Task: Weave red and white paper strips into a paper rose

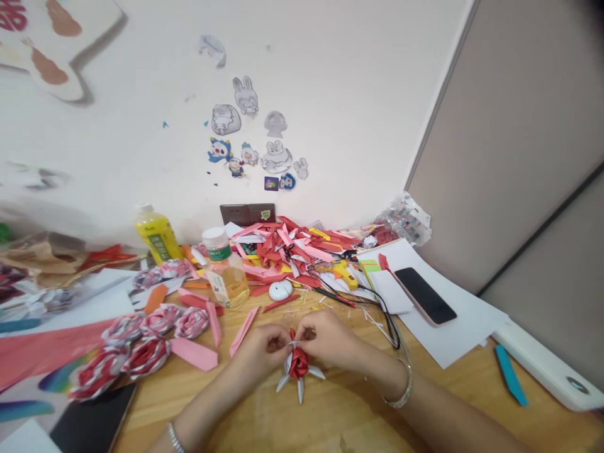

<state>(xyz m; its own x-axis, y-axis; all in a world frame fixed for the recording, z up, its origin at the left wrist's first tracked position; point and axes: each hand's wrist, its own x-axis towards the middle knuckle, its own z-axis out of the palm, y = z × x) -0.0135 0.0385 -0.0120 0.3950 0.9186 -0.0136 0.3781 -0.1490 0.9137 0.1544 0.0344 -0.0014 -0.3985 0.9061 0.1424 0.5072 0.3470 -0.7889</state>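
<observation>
A small folded paper piece point(299, 363), red in the middle with pointed white strips spreading below it, is held just above the wooden table near the front. My left hand point(264, 346) pinches its upper left side, fingertips pressed together. From the right, my right hand point(323, 336) pinches the top beside a short red tip. Both sets of fingertips nearly meet at a thin white part. Finished-looking red, pink and white paper rosettes point(147, 357) lie to the left, with a pink folded strip point(194, 353) next to them.
Behind the hands is a heap of red and pink strips point(287, 245), with a yellow glue gun point(343, 274), an earphone case point(280, 289) and two bottles point(226, 270). A phone point(425, 296) rests on white paper at right, near a teal strip point(511, 375).
</observation>
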